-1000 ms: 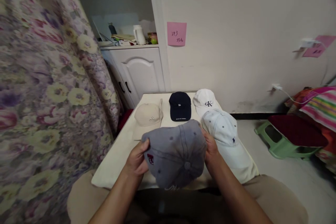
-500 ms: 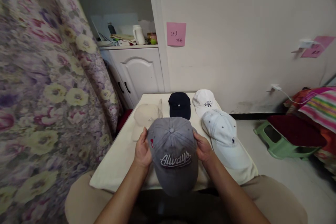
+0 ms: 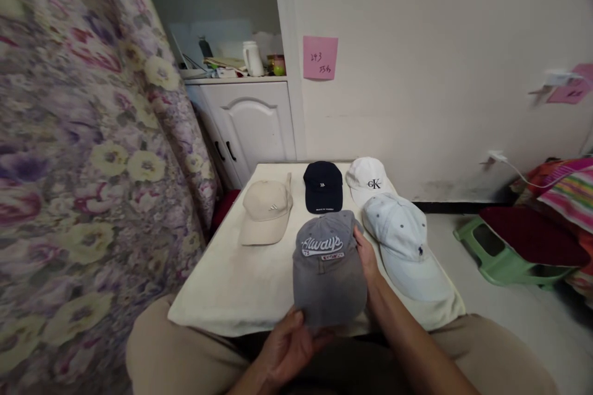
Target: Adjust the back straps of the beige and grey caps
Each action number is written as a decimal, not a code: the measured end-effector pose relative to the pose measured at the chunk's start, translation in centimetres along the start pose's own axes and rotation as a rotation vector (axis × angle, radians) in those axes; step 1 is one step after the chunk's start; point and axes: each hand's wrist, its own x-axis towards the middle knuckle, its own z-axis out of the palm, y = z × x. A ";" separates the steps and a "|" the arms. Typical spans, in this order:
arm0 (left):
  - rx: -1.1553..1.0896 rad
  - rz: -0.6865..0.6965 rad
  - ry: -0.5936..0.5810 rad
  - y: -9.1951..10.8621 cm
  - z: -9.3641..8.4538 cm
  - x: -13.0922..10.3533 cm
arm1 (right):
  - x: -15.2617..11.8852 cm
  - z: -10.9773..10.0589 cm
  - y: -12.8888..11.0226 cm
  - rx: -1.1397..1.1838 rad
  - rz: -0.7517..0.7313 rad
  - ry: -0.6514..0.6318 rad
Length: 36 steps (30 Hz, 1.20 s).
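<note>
A grey baseball cap with "Always" stitched in white is held over the near part of the table, its brim toward me. My left hand grips the brim's front left edge, thumb on top and fingers underneath. At the crown's right side is my right hand, closed on it, its fingers partly hidden behind the cap. Beyond it lie a beige cap on the left, a navy cap in the middle and a white cap at the back. A pale blue cap lies right of my right hand.
The caps lie on a small table with a cream cloth, close to my knees. A floral curtain hangs on the left. Behind stand a white cabinet and the wall. On the right floor is a green stool with a dark red top.
My left hand has moved from the crown's left side down to the brim. The grey cap has tilted, showing more of its front and brim. The view has shifted slightly left.
</note>
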 end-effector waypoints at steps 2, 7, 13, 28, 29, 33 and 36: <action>-0.002 0.001 0.051 0.0 0.3 0.0 | -0.2 0.2 0.1 0.022 0.055 0.012; 0.024 0.139 0.124 2.8 1.5 0.3 | -0.4 1.4 0.3 0.094 0.037 0.050; -0.008 0.232 0.158 4.0 3.3 -0.5 | -0.6 2.2 1.8 0.102 0.027 0.059; 0.254 0.731 0.018 23.5 10.7 7.3 | 0.1 -1.2 5.0 0.014 0.142 0.022; 0.237 0.753 -0.012 25.1 11.1 8.7 | 0.2 -1.3 5.2 0.003 0.132 0.021; 0.132 0.769 -0.029 28.1 9.9 12.4 | 0.5 -1.3 5.6 -0.049 0.104 0.000; 0.116 0.706 0.013 26.5 5.6 12.6 | 0.6 -1.0 5.7 -0.086 0.110 -0.018</action>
